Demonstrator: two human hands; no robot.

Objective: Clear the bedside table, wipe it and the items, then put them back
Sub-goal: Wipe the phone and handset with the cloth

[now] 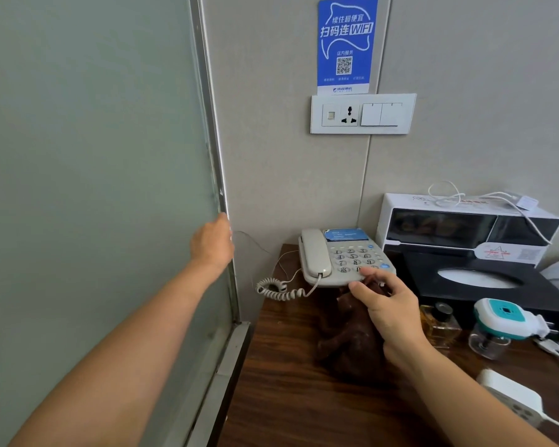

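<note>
The left arm reaches out long and the left hand [212,241] rests on the metal edge of the glass wall [94,188], but I cannot tell if its fingers are curled or straight. The right hand [389,312] reaches to the front of the one phone [342,258] at the back of the wooden table [288,382], fingers bent and pinching its front edge over a brown cloth [349,343]. Also on the table sit one black tissue box [484,285], one white box [465,225], one small bottle [441,324] and one plug-in gadget [504,319].
</note>
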